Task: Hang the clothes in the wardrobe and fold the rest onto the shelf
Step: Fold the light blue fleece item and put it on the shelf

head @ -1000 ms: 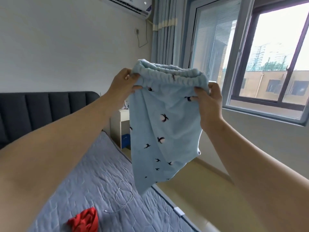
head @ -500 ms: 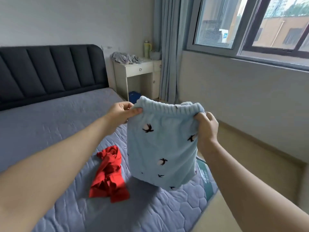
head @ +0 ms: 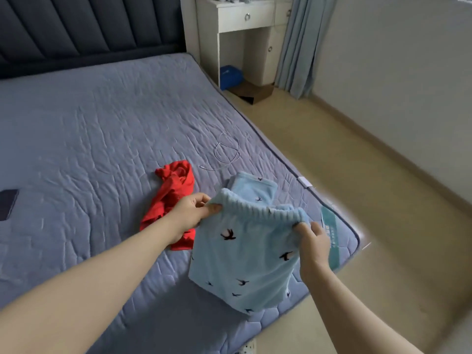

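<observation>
Light blue shorts point(head: 245, 256) printed with small dark birds hang low over the near right corner of the bed point(head: 89, 139). My left hand point(head: 191, 212) pinches the left end of the elastic waistband. My right hand point(head: 313, 240) grips the right end. One leg of the shorts lies on the mattress behind the waistband; the lower part touches the bed. A crumpled red garment point(head: 173, 198) lies on the mattress just left of the shorts, partly hidden by my left wrist.
A white cable point(head: 227, 152) lies coiled beyond the shorts. A dark phone point(head: 7, 204) rests at the bed's left edge. A white bedside table point(head: 245, 19) with a blue box point(head: 231, 77) under it stands by the curtain point(head: 304, 42). Beige floor runs along the right.
The shorts came down from in front of the window to the bed's corner. My view tilted downwards with them. Both hands kept hold of the waistband.
</observation>
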